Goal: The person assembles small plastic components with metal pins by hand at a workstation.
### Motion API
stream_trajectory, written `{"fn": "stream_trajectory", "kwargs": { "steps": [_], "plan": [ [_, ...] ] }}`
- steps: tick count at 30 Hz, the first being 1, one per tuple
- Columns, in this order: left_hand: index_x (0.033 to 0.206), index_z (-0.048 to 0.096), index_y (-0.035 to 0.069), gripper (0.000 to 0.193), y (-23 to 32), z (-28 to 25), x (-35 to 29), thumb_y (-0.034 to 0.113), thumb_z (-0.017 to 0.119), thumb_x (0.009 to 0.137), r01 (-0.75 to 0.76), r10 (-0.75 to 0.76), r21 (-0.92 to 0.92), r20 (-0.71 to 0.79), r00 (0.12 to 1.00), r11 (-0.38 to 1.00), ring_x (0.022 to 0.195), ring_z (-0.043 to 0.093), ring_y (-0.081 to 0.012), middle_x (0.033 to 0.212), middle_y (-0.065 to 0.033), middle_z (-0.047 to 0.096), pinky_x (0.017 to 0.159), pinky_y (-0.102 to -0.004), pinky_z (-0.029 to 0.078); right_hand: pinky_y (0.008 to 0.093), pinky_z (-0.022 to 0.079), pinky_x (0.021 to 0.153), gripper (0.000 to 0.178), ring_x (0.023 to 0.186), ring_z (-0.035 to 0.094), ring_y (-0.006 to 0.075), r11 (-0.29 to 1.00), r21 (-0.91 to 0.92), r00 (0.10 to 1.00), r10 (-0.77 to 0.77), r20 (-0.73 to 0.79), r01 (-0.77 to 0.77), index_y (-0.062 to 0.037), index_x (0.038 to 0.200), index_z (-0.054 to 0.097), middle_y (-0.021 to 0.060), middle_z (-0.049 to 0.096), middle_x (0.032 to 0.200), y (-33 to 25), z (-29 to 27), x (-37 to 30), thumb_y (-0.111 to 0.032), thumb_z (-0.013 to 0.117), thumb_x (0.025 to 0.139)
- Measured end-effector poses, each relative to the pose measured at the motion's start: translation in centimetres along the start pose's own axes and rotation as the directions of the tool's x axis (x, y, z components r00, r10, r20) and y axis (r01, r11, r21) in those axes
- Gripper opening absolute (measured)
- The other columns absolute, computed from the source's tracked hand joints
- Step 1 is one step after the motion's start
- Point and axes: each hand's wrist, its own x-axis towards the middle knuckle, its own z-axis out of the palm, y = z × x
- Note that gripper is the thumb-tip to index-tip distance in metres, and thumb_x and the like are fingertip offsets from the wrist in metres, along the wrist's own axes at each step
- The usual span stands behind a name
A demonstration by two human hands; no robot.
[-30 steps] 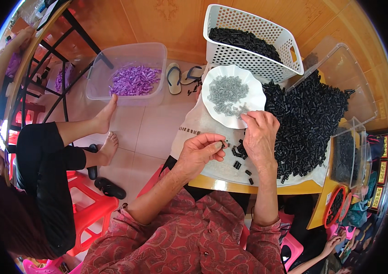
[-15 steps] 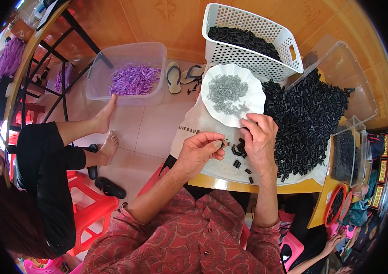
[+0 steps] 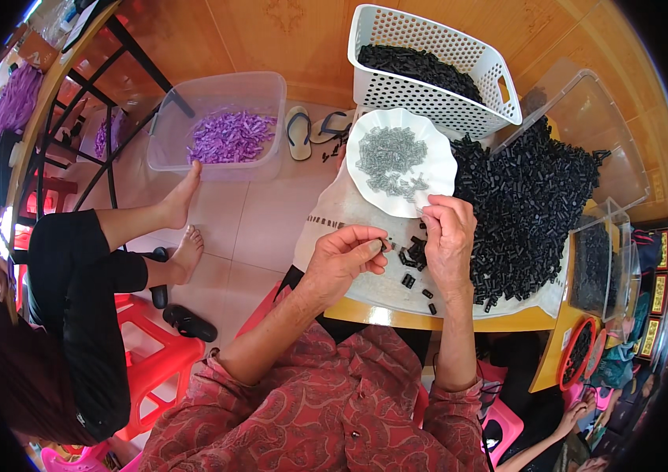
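Note:
My left hand is closed in a pinch over the cloth's near part, with a small black plastic piece showing at its fingertips. Just beyond, a white wavy-rimmed plate holds many tiny clear-grey pieces. My right hand has its fingers curled together at the plate's near right rim; whatever they pinch is too small or hidden to make out. Between my hands lie several loose black pieces on the pale cloth.
A large heap of black pieces spreads to the right. Behind stands a white perforated basket of black pieces. Clear boxes are at the far right. On the floor, a clear tub holds purple strips; a person sits at left near a red stool.
My right hand's fingers have drawn closer together near the plate rim, and the hand has shifted slightly left. The plate has moved a touch. My left hand stays put with its black piece.

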Motion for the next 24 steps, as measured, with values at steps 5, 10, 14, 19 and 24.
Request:
{"fn": "stream_trajectory", "kwargs": {
  "steps": [5, 10, 14, 19, 24],
  "plan": [
    [0.114, 0.06, 0.0, 0.021, -0.1, 0.0, 0.0, 0.004, 0.054, 0.094, -0.006, 0.006, -0.002, 0.002, 1.0, 1.0, 0.082, 0.062, -0.0157, 0.101, -0.0115, 0.065, 0.073, -0.0296, 0.052, 0.0377, 0.039, 0.086, 0.013, 0.095, 0.054, 0.0269, 1.0, 0.012, 0.997, 0.022, -0.072, -0.021, -0.0024, 0.087, 0.058, 0.0089, 0.06, 0.099, -0.3, -0.1, 0.0, 0.004, 0.065, 0.078],
    [0.116, 0.06, 0.0, 0.023, 0.1, 0.1, 0.0, 0.005, 0.054, 0.094, 0.004, -0.002, -0.15, 0.015, 1.0, 0.989, 0.082, 0.061, -0.0159, 0.104, -0.0129, 0.064, 0.074, -0.0296, 0.051, 0.0348, 0.044, 0.082, 0.01, 0.092, 0.056, 0.0269, 0.973, 0.216, 0.994, 0.092, -0.066, -0.075, -0.0006, 0.087, 0.057, 0.0126, 0.06, 0.099, -1.9, -0.7, -0.7, 0.004, 0.063, 0.081],
    [0.116, 0.06, 0.0, 0.024, 0.1, 0.1, 0.0, 0.005, 0.055, 0.093, 0.015, -0.009, -0.252, 0.025, 1.0, 0.968, 0.082, 0.061, -0.0161, 0.105, -0.0135, 0.064, 0.074, -0.0295, 0.051, 0.03, 0.047, 0.076, 0.004, 0.088, 0.057, 0.022, 0.883, 0.448, 0.987, 0.162, -0.01, -0.14, 0.0012, 0.088, 0.057, 0.0133, 0.06, 0.1, -3.6, -0.9, -1.6, 0.003, 0.059, 0.086],
    [0.116, 0.06, 0.0, 0.024, 0.3, 0.4, -0.2, 0.005, 0.055, 0.093, 0.022, -0.012, -0.265, 0.04, 0.999, 0.964, 0.082, 0.06, -0.0155, 0.104, -0.013, 0.064, 0.073, -0.0292, 0.051, 0.0288, 0.046, 0.077, 0.003, 0.088, 0.057, 0.0188, 0.765, 0.593, 0.964, 0.256, 0.079, -0.252, 0.0012, 0.089, 0.057, 0.0124, 0.061, 0.103, -4.4, -0.5, -2.5, -0.002, 0.057, 0.09],
    [0.114, 0.061, 0.0, 0.022, 0.4, 1.1, -0.5, 0.005, 0.055, 0.093, -0.042, 0.042, -0.04, 0.013, 0.999, 0.998, 0.077, 0.061, -0.0114, 0.093, -0.0072, 0.065, 0.07, -0.0264, 0.052, 0.03, 0.046, 0.078, 0.004, 0.089, 0.057, 0.0199, 0.762, 0.604, 0.969, 0.236, 0.079, -0.235, 0.0011, 0.089, 0.057, 0.0126, 0.061, 0.102, -4.8, -0.1, -3.0, -0.003, 0.058, 0.09]
  ]
}}
